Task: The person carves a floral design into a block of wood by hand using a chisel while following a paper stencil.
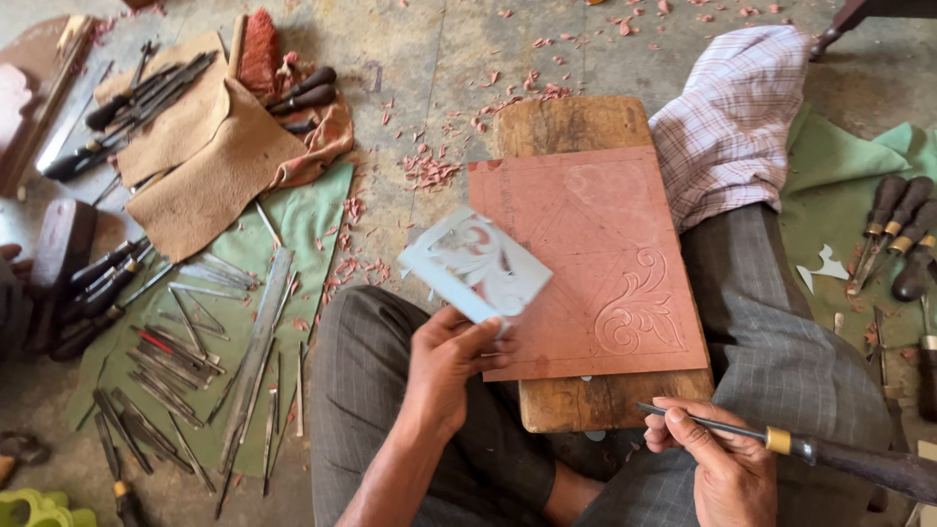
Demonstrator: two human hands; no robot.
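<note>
Your left hand (444,366) pinches the paper stencil (475,264) up over the reddish panel (586,259) on your lap, seemingly to compare patterns, while your right hand (708,459) grips the chisel (781,444) aside, tip clear.

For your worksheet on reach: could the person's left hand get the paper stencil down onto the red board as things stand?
Probably yes. The left hand holds the paper stencil right over the red board, whose near surface is bare; the right hand and its chisel sit off the board's lower edge.
</note>
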